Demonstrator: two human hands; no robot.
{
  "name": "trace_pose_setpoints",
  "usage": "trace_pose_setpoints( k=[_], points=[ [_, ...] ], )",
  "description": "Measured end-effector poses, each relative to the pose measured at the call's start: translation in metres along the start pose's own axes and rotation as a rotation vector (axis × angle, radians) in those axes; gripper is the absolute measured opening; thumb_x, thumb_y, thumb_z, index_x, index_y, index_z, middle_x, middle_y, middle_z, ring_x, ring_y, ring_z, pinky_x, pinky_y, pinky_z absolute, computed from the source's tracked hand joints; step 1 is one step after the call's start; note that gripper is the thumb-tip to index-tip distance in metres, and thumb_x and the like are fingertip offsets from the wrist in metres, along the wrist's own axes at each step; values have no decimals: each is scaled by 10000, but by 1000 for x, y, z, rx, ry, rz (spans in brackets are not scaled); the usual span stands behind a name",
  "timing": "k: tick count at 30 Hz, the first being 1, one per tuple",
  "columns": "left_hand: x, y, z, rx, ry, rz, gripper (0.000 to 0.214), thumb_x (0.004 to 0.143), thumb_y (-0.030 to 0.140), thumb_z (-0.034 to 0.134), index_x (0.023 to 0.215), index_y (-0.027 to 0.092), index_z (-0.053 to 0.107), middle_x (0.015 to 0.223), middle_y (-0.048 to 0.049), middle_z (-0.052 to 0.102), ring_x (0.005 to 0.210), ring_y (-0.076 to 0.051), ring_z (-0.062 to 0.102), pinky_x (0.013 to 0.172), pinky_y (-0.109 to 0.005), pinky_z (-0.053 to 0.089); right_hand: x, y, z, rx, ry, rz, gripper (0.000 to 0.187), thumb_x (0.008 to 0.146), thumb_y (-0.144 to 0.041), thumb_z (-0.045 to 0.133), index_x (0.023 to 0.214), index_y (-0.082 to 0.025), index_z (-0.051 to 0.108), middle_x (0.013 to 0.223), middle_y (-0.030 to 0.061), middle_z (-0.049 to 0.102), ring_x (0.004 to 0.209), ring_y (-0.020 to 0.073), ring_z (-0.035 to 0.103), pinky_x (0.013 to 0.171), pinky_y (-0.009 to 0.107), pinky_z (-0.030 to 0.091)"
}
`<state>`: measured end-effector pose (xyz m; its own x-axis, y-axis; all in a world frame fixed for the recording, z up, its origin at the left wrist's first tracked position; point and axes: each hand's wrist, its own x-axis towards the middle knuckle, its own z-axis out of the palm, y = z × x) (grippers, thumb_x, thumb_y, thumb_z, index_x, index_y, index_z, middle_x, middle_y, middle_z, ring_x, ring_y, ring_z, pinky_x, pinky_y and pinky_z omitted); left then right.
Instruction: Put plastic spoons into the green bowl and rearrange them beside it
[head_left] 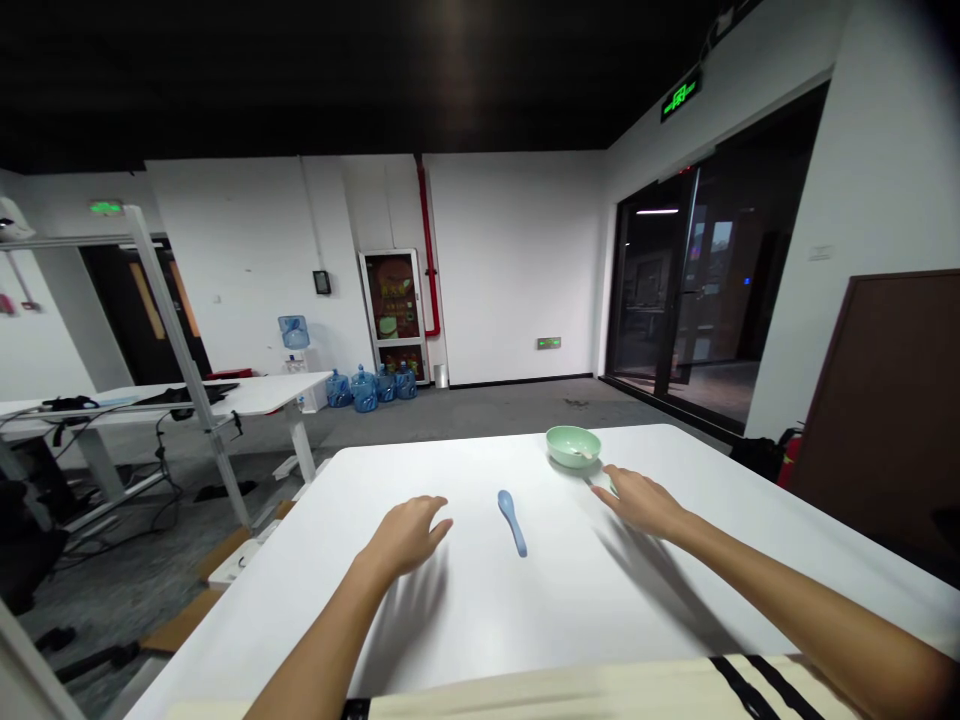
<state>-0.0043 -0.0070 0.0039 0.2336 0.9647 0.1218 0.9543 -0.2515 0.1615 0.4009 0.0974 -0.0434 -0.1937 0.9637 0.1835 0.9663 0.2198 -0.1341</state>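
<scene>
A pale green ceramic bowl point(573, 447) stands on the white table point(480, 620) near its far edge, with a small pale spoon point(580, 453) lying inside. A blue plastic soup spoon point(513, 522) lies on the tabletop, its bowl end pointing away from me. My left hand point(409, 535) is palm down just left of the blue spoon, fingers apart and not touching it. My right hand point(641, 503) is palm down just below and right of the green bowl. A small pale green object point(613, 486) is partly hidden beside its fingertips.
A second white desk with cables and dark items stands to the left, behind a metal upright. Blue water jugs line the far wall. A brown board and a red fire extinguisher stand at the right, beside a glass door.
</scene>
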Motion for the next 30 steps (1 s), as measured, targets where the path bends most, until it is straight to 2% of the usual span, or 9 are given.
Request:
trace_pose_setpoints(
  k=[4, 8, 13, 20, 24, 30],
  points=[
    [-2, 1, -2, -1, -5, -3, 505, 934, 475, 382, 1321, 203, 561, 1331, -110, 617, 1207, -289, 569, 986, -413, 440, 18, -8, -13, -47, 10, -11, 493, 937, -542, 333, 1194, -178, 545, 1071, 143, 673, 964, 285, 638, 712, 324, 422],
    [-3, 3, -4, -10, -14, -18, 495, 929, 482, 389, 1313, 224, 565, 1340, -101, 613, 1221, -292, 561, 989, -418, 436, 46, -14, -27, -52, 22, 80, 503, 934, -553, 323, 1067, -170, 620, 1031, 156, 683, 930, 290, 644, 723, 341, 437],
    [-3, 4, -5, -17, -23, -25, 495, 928, 485, 394, 1318, 228, 561, 1337, -95, 616, 1223, -288, 558, 994, -417, 433, 83, -17, -31, -48, 13, 153, 495, 912, -549, 388, 1059, -162, 660, 1087, 178, 676, 993, 296, 637, 781, 356, 453],
    [-1, 3, -1, -39, -31, -26, 506, 933, 495, 384, 1331, 230, 550, 1338, -90, 614, 1229, -290, 552, 1002, -432, 429, 119, -11, -11, -65, -76, 224, 468, 891, -506, 452, 1068, -139, 684, 1140, 205, 657, 1039, 314, 637, 811, 386, 467],
    [0, 1, -1, -41, -24, -31, 498, 934, 505, 378, 1327, 251, 550, 1332, -72, 621, 1223, -278, 557, 998, -419, 432, 129, 1, 7, -97, -106, 238, 455, 885, -491, 452, 1073, -144, 679, 1162, 176, 657, 1035, 326, 632, 802, 406, 479],
    [1, 2, -3, -47, -34, -37, 499, 932, 495, 381, 1327, 244, 554, 1339, -71, 616, 1227, -293, 556, 998, -433, 434, 137, 12, 26, -70, -117, 235, 372, 861, -454, 488, 960, -163, 697, 1092, 153, 678, 958, 295, 643, 763, 379, 489]
  ],
)
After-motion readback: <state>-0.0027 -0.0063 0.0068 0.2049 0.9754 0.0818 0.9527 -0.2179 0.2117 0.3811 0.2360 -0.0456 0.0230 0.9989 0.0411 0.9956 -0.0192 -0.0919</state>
